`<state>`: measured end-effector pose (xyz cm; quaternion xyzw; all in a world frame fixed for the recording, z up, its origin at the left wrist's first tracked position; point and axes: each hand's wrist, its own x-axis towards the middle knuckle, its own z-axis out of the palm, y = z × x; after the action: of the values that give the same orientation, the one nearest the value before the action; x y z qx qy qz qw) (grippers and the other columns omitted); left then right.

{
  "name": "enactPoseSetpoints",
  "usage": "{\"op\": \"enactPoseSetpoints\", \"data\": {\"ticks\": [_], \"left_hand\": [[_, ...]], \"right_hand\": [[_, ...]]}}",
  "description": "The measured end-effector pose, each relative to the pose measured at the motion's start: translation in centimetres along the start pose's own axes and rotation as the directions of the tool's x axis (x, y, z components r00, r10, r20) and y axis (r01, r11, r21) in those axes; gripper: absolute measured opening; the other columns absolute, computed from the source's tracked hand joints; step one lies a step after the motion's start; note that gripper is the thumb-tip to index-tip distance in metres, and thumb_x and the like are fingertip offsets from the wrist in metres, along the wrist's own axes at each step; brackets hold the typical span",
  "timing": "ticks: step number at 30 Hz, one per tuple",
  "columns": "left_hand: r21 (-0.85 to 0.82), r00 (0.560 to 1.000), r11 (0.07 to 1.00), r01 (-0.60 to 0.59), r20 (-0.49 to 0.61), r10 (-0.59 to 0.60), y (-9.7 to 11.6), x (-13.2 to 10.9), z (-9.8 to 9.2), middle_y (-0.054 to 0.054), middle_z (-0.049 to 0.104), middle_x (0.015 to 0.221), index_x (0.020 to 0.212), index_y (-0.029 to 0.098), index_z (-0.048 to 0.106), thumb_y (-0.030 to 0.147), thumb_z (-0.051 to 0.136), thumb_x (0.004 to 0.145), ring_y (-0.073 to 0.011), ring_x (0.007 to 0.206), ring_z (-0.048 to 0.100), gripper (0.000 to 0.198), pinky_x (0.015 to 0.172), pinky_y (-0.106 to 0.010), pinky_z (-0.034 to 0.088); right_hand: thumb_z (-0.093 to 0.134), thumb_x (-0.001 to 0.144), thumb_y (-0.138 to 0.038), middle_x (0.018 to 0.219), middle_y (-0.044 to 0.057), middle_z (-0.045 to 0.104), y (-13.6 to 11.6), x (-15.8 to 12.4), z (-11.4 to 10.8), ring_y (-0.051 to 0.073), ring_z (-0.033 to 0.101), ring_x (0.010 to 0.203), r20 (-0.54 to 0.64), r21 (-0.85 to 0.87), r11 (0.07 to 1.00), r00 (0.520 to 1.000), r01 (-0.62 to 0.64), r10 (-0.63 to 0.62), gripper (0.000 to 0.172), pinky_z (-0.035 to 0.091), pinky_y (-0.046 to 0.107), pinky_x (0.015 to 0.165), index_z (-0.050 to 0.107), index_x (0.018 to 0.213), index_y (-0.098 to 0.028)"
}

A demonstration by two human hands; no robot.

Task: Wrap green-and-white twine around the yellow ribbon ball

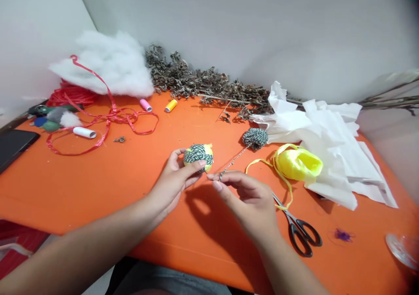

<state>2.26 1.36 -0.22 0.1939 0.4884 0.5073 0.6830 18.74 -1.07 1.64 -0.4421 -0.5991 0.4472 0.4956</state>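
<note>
My left hand [178, 173] grips a small yellow ball [208, 150] partly wrapped in black-and-white twine, thumb across its front. Between the thumb and forefinger of my right hand [245, 194] the twine [233, 160] is pinched, close beside the ball. From there the strand runs up and right to a bundle of the same twine [255, 138] lying on the orange table [131, 190]. Just right of my right hand are scissors [299, 229] with black handles and a roll of yellow plastic ribbon [296, 163].
White crumpled paper [337, 146] spreads at the right. Dried plant stems [209, 81] line the wall beside white stuffing [108, 63]. Red plastic ribbon [113, 111] loops at the left near pink [145, 105], yellow [170, 106] and white spools [84, 132]. A phone [16, 146] lies at the left edge.
</note>
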Motion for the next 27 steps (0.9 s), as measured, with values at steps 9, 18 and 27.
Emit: {"op": "enactPoseSetpoints", "data": {"ticks": [9,18,27], "left_hand": [[0.133,0.983,0.988,0.073,0.16,-0.094,-1.1,-0.7,0.1,0.001,0.07,0.095,0.108,0.023,0.047,0.019,0.087,0.068,-0.0116,0.085,0.068,0.057,0.084,-0.028,0.053],[0.161,0.97,0.975,0.15,0.165,-0.177,-1.0,-1.2,0.3,-0.001,0.07,0.102,0.109,0.024,0.047,0.025,0.091,0.067,-0.0133,0.09,0.069,0.062,0.089,-0.031,0.054],[0.128,0.969,0.985,0.119,0.203,-0.144,-1.2,-1.4,0.1,-0.002,0.069,0.106,0.108,0.024,0.046,0.022,0.09,0.068,-0.0175,0.094,0.072,0.059,0.093,-0.037,0.053]], "right_hand": [[0.073,0.084,-0.005,0.086,0.001,0.078,-0.7,1.1,-2.4,0.015,0.072,0.079,0.204,-0.199,0.916,0.929,0.349,-0.31,0.022,0.059,0.031,0.075,0.077,0.095,-0.024],[0.079,0.081,-0.013,0.08,-0.003,0.08,-0.3,0.7,-2.3,0.012,0.075,0.07,0.051,-0.122,0.991,0.997,0.062,-0.056,0.014,0.062,0.019,0.068,0.079,0.087,-0.026],[0.084,0.078,-0.023,0.07,0.002,0.078,-0.2,1.5,-2.4,0.015,0.075,0.06,-0.006,0.189,0.952,0.969,-0.239,0.245,0.007,0.064,0.022,0.06,0.077,0.079,-0.02]]}}
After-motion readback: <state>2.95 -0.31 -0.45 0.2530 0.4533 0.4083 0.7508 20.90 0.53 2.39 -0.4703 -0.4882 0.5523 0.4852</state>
